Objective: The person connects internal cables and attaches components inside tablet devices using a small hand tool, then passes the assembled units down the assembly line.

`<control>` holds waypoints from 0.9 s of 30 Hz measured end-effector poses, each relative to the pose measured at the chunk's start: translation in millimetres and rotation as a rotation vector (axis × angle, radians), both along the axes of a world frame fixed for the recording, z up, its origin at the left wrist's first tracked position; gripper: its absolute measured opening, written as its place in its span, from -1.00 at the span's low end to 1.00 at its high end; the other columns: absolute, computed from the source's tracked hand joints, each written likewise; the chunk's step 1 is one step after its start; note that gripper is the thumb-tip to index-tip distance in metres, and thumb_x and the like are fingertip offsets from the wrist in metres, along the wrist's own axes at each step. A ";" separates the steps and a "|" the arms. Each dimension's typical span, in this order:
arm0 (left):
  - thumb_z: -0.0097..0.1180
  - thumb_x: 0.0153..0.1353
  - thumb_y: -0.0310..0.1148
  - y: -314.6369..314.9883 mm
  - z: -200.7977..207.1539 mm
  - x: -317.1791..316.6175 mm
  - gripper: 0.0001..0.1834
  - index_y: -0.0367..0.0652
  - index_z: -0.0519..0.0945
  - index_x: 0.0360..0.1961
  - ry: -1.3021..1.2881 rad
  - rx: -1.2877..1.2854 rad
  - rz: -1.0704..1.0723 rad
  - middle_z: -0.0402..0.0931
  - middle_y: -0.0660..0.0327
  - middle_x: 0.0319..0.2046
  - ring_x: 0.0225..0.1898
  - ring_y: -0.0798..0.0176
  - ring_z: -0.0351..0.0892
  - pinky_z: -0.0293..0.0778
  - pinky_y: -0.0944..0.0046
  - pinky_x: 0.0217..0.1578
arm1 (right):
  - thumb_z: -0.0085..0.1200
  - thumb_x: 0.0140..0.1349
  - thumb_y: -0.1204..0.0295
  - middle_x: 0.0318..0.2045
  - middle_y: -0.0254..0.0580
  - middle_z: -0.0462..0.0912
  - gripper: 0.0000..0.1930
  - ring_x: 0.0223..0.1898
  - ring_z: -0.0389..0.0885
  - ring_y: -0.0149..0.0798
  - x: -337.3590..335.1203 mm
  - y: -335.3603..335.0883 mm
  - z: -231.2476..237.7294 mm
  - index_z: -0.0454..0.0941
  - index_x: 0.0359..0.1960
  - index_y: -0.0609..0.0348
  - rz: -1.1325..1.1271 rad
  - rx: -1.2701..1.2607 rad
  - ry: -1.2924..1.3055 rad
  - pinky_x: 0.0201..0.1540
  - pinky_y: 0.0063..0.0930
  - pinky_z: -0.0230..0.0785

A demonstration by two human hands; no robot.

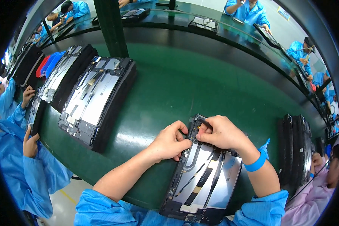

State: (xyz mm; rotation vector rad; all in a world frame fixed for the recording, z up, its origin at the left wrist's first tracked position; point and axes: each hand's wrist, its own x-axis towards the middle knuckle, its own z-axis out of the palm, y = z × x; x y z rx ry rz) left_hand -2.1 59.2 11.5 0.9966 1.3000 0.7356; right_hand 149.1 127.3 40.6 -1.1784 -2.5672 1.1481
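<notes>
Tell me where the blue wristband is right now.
In the head view, the blue wristband sits low and right of centre on the person's right wrist, just behind the right hand, over the upper right edge of the open silver-and-black tablet panel.

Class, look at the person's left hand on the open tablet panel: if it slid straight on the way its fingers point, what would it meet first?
The left hand points right, across the tablet panel's top edge. It would probably meet the right hand first, whose fingertips sit almost against it.

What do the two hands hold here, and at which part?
Both the left hand and the right hand grip the flat dark panel with silver metal back at its upper end.
</notes>
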 end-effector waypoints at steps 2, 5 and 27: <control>0.02 -0.13 -0.46 -1.0 -1.9 2.5 -0.66 -0.31 0.22 -0.31 0.095 0.074 0.004 0.32 0.22 -0.62 -0.74 0.46 0.34 0.29 0.51 -0.82 | 0.06 -0.28 0.33 -0.70 -0.04 0.46 -0.77 -0.60 0.48 -0.15 -1.6 0.5 1.8 0.42 -0.68 0.28 -0.078 -0.013 -0.031 -0.53 -0.44 0.29; 0.02 -0.12 -0.43 -9.3 -5.9 7.7 -0.67 -0.32 0.23 -0.33 0.307 0.314 0.056 0.32 0.20 -0.59 -0.73 0.46 0.34 0.30 0.47 -0.78 | 0.07 -0.28 0.33 -0.70 -0.04 0.46 -0.78 -0.60 0.48 -0.16 -2.3 1.7 3.0 0.43 -0.68 0.26 -0.124 -0.061 -0.066 -0.53 -0.44 0.29; -0.05 -0.11 -0.41 -34.5 4.3 11.0 -0.65 -0.27 0.33 -0.22 1.022 0.848 -0.342 0.29 0.06 -0.38 -0.51 0.12 0.42 0.40 0.24 -0.65 | 0.06 -0.22 0.43 -0.79 -0.30 0.39 -0.83 -0.69 0.34 -0.51 2.2 18.1 -0.1 0.40 -0.63 0.29 0.131 -0.159 0.142 -0.63 -0.64 0.19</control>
